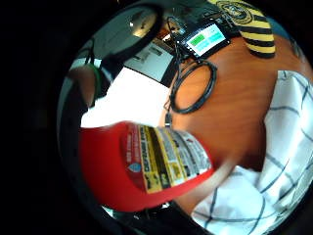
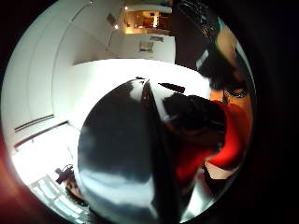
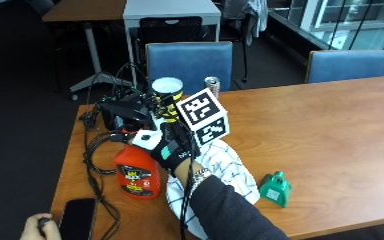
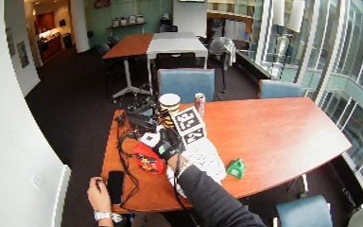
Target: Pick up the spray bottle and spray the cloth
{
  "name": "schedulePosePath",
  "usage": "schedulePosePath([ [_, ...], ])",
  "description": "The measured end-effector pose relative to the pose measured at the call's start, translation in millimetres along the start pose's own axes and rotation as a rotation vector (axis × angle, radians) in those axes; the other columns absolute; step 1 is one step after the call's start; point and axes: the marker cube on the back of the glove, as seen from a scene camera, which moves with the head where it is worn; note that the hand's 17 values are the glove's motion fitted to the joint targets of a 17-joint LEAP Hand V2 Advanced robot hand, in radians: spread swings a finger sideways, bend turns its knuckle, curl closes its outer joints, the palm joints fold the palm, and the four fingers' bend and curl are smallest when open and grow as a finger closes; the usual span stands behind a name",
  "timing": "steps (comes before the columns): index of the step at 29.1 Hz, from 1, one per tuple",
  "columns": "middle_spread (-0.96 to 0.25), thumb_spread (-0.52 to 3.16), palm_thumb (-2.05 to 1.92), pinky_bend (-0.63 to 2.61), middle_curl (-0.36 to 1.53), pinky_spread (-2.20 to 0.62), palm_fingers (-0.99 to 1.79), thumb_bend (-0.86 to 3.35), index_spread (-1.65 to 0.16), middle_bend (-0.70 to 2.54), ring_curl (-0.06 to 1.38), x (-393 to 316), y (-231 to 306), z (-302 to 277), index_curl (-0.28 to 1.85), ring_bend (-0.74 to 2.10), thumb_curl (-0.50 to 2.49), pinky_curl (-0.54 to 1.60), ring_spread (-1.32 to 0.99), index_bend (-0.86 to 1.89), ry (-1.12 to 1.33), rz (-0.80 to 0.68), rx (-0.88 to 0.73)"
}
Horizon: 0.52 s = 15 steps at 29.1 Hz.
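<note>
Black-gloved right hand (image 3: pixel 173 150) grips the red plastic spray bottle (image 3: pixel 137 174) with yellow-black label, seemingly lifted, white checked cloth (image 3: pixel 224 167) at its three o'clock.

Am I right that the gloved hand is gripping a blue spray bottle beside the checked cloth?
Not quite: the spray bottle is red, not blue, as the outside view shows. The rest holds: the gloved hand grips its top, beside the checked cloth.

One spray bottle (image 3: pixel 137 172), one cloth (image 3: pixel 222 170)
</note>
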Motion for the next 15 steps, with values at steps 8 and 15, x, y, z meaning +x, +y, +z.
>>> schedulePosePath([
  [8,-0.18,0.67,0.79,0.35,0.41,0.06,0.46,-0.06,-0.36,0.31,0.42,3.3,12.2,-27.5,0.44,0.44,0.62,0.46,-0.16,0.06,0.258,0.016,-0.044],
  [15,-0.11,0.79,0.64,0.36,0.38,0.16,0.34,-0.08,-0.38,0.23,0.35,9.7,47.2,-52.9,0.37,0.32,0.54,0.42,-0.09,0.14,0.607,0.043,-0.136],
])
